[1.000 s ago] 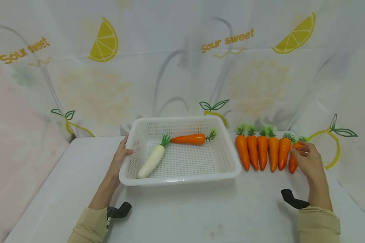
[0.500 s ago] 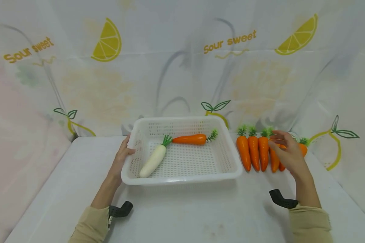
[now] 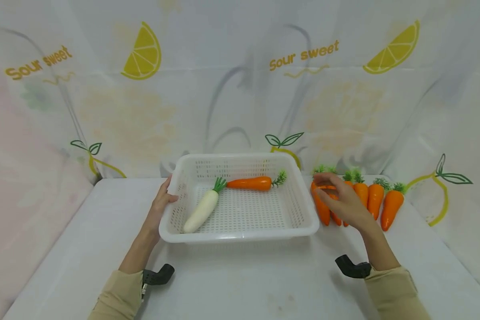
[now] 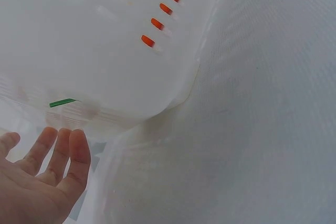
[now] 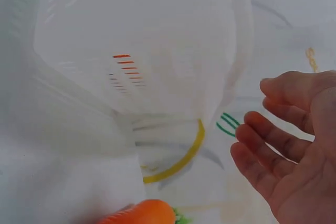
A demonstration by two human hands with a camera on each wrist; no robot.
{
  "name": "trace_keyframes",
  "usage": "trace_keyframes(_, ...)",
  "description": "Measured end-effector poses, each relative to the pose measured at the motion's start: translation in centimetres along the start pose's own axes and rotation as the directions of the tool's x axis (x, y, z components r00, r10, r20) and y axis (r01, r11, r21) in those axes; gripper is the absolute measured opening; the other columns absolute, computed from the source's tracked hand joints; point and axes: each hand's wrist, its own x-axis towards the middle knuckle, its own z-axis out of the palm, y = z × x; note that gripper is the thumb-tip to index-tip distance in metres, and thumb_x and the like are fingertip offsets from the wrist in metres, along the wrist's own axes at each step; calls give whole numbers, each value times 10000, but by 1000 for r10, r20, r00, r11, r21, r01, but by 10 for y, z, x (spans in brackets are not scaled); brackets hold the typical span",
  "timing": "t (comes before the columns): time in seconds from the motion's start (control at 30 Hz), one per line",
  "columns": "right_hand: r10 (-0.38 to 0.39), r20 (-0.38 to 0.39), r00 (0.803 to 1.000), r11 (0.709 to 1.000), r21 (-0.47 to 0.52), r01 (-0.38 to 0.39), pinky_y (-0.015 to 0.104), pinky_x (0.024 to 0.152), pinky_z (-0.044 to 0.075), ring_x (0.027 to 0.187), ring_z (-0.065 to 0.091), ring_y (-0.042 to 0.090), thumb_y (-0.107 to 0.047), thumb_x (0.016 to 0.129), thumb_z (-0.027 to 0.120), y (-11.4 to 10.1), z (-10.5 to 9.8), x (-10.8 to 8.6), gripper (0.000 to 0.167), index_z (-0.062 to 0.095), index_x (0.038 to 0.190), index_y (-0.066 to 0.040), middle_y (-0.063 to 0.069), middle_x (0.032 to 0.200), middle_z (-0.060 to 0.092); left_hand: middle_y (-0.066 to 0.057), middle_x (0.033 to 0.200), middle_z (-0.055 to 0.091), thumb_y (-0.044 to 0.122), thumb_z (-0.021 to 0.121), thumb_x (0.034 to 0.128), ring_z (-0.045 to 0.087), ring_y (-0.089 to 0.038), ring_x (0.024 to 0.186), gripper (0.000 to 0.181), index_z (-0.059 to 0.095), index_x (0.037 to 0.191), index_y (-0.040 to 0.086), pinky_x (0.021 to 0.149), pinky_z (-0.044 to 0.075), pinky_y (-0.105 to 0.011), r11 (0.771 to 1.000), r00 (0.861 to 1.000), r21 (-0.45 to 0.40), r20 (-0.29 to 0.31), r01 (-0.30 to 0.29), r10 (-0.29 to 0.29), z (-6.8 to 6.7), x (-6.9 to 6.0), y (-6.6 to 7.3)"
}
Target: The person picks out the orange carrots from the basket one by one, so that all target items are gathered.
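Note:
A white plastic basket (image 3: 240,237) stands mid-table with a white radish (image 3: 202,211) and a carrot (image 3: 250,183) lying inside. My left hand (image 3: 160,206) rests against the basket's left side, its thumb by the rim and its fingers extended in the left wrist view. My right hand (image 3: 342,200) hovers over the left part of a row of carrots (image 3: 392,209), just right of the basket, partly hiding several of them. Nothing is between its loosely bent fingers; the right wrist view shows the hand (image 5: 294,145) apart from the basket wall (image 5: 173,77).
A white table (image 3: 240,284) extends in front of the basket. Behind it hangs a pale cloth backdrop (image 3: 208,98) with printed lemons and lettering. Each wrist wears a black camera mount, on the left (image 3: 158,274) and on the right (image 3: 353,267).
My right hand has moved left from the rightmost carrot, across the row, to near the basket. The rightmost carrot has shifted slightly right. My left hand has stayed at the basket's side.

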Motion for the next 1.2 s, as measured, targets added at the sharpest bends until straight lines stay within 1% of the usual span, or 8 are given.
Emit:
trace_keyframes(0.17, -81, 156, 984, 992, -80, 95, 459, 982, 422, 1161, 514, 261, -211, 932, 578, -11, 13, 22, 408, 479, 1299, -60, 112, 1286, 538, -11, 1567, 199, 177, 266, 918, 321, -265, 1323, 651, 80, 1504, 390, 971, 322, -369, 1000, 1000, 6, -13, 8, -8, -3, -1, 2)
trace_keyframes(0.37, -150, 318, 936, 952, -210, 224, 490, 959, 426, 1138, 527, 305, -156, 899, 621, -21, 22, 52, 395, 526, 1266, -43, 122, 1259, 570, -14, 1563, 205, 168, 273, 924, 320, -248, 1313, 649, 83, 1504, 389, 966, 315, -354, 1000, 1000, -6, -17, 11, -11, -7, -2, 4)
trace_keyframes(0.6, -183, 494, 850, 840, -371, 397, 422, 891, 472, 1068, 562, 278, -90, 881, 628, -28, 30, 81, 312, 578, 1188, -70, 98, 1193, 569, 0, 1566, 200, 169, 303, 922, 308, -224, 1335, 664, 76, 1503, 397, 979, 307, -311, 999, 1000, -33, -8, 18, -18, -9, 0, 6)
trace_keyframes(0.67, -184, 520, 834, 808, -404, 430, 411, 878, 478, 1057, 559, 271, -68, 872, 631, -30, 32, 88, 295, 591, 1165, -65, 101, 1179, 574, -3, 1567, 198, 168, 304, 920, 303, -228, 1341, 668, 71, 1504, 392, 986, 297, -323, 999, 1000, -35, -7, 19, -19, -9, 0, 6)
trace_keyframes(0.77, -137, 559, 818, 759, -472, 449, 403, 887, 475, 1075, 547, 266, -68, 876, 625, -31, 36, 96, 296, 600, 1171, -56, 101, 1184, 584, -12, 1561, 208, 163, 305, 916, 310, -235, 1331, 673, 71, 1506, 387, 985, 303, -330, 999, 1000, -38, -6, 19, -19, -8, 0, 5)
trace_keyframes(0.9, -17, 627, 779, 695, -553, 460, 424, 954, 437, 1169, 507, 306, -91, 896, 599, -34, 47, 104, 379, 540, 1266, -29, 129, 1261, 560, -27, 1549, 222, 158, 306, 910, 329, -245, 1305, 676, 76, 1507, 378, 970, 322, -339, 999, 1000, -47, -3, 12, -13, -7, 0, 4)
trace_keyframes(1.03, 81, 664, 744, 689, -576, 440, 482, 1021, 375, 1278, 427, 360, -103, 904, 589, -36, 56, 109, 512, 415, 1378, -15, 177, 1374, 479, -20, 1541, 224, 166, 316, 905, 341, -244, 1278, 678, 84, 1505, 380, 958, 330, -352, 999, 1000, -47, -7, 21, -21, -4, 0, 3)
trace_keyframes(1.2, 158, 656, 738, 649, -632, 423, 550, 1046, 313, 1321, 371, 381, -164, 908, 599, -34, 63, 116, 616, 322, 1442, -34, 183, 1421, 428, -9, 1544, 224, 164, 323, 901, 344, -240, 1273, 682, 88, 1504, 379, 960, 328, -354, 999, 1000, -41, -10, 20, -21, -2, -1, 1)
